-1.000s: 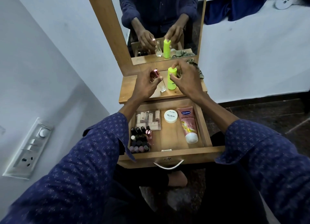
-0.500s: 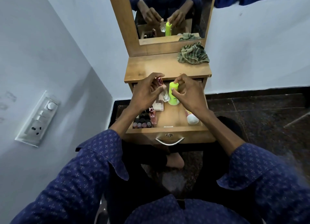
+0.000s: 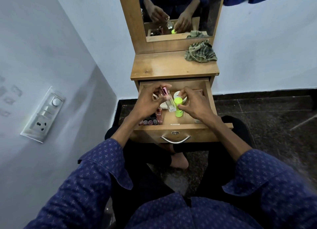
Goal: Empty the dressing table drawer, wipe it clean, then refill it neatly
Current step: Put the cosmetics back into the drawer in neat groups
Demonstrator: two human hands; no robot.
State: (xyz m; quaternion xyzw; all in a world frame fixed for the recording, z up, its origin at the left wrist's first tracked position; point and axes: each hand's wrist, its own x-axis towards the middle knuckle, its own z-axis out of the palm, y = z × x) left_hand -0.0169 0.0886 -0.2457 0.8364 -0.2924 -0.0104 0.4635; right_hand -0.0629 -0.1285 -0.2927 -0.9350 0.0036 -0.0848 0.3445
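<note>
Over the open wooden drawer (image 3: 210, 91), the left hand (image 3: 147, 102) pinches a clear glass perfume bottle with pink cap (image 3: 169, 100); the right hand (image 3: 193, 103) grips a neon-green plastic bottle (image 3: 178, 107) just beside it.

I saw bare wood free in the drawer (image 3: 210, 98) middle front; nail polish bottles (image 3: 148, 122) blocked the left front corner, my hands crowded the centre.

Drawer (image 3: 211, 98) is pulled open at frame center, wooden with a metal handle. Inside: a clear perfume bottle (image 3: 170, 103) with pink cap next to a neon green bottle (image 3: 178, 107), both upright mid-drawer, and nail polishes (image 3: 149, 122) lined up lower left.
</note>
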